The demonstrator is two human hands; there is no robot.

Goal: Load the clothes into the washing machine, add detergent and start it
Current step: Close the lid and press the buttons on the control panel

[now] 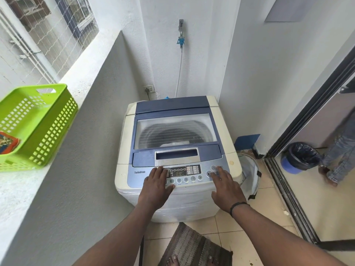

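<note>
A top-loading washing machine (pixel 176 150) stands with its lid (pixel 175 129) closed over clothes (pixel 174 144) dimly visible inside, its display (pixel 177 172) lit between both hands. The left hand (pixel 158 181) lies flat, fingers together, on the panel's left buttons; the right hand (pixel 223 186), fingers spread, touches the start button (pixel 209 173). Starting appears underway, and a firm press there likely comes next; a green basket (pixel 34 123) sits on the ledge far left of the left hand.

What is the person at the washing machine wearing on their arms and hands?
Very little. Both forearms are bare, with no sleeves in view and no gloves. The left hand shows no rings or bands. The right hand has one thin black band around the wrist. No watch, cables or markings show.
</note>
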